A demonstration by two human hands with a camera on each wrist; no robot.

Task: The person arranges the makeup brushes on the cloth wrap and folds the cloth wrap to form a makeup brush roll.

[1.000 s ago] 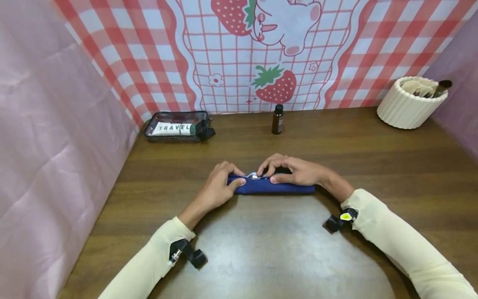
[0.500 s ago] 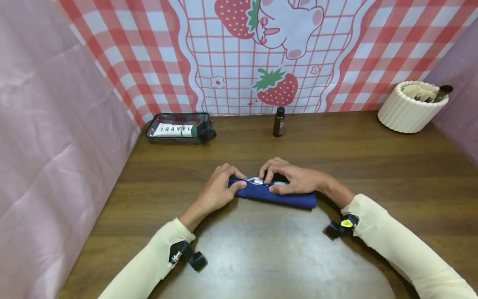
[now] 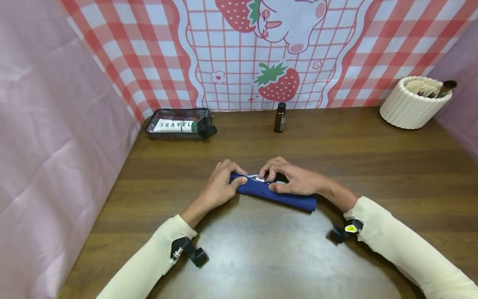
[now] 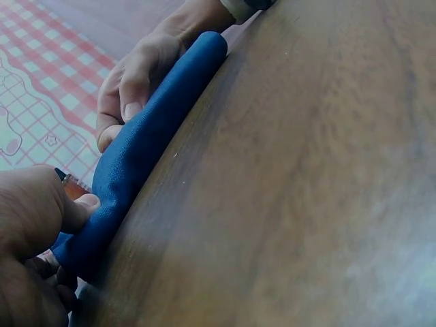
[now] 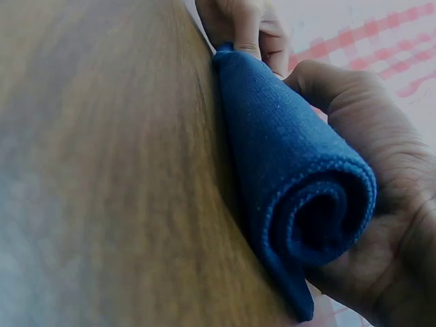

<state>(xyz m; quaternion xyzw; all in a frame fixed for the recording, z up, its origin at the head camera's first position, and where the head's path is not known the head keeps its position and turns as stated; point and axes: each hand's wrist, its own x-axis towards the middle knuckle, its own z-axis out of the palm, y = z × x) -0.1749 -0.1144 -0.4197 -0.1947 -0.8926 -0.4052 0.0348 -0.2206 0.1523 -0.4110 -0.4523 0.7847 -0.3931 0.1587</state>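
Note:
A dark blue cloth [image 3: 285,199], rolled into a tube, lies across the wooden table, its right end angled toward me. My left hand [image 3: 218,187] grips its left end, thumb on the near side and fingers behind. My right hand [image 3: 298,179] holds the roll right of its middle, thumb against the near face, fingertips at a small silvery piece [image 3: 259,179] along the top. A pale strip runs beside that piece. In the right wrist view the cloth roll [image 5: 293,129] shows a spiral end with stitched edges, and a loose flap hangs at its bottom.
Behind the hands stands a small dark brown bottle [image 3: 280,118] with a black cap. A clear black-edged pouch [image 3: 179,111] with a white tube inside lies back left. At the back right is a ribbed white holder [image 3: 408,108] with brushes. A checked strawberry-print cloth [image 3: 157,45] hangs behind.
The cloth roll's right end has swung toward me while its left end stays in the left hand's grip. My right hand has shifted slightly nearer with it, and its fingertips now meet the silvery piece.

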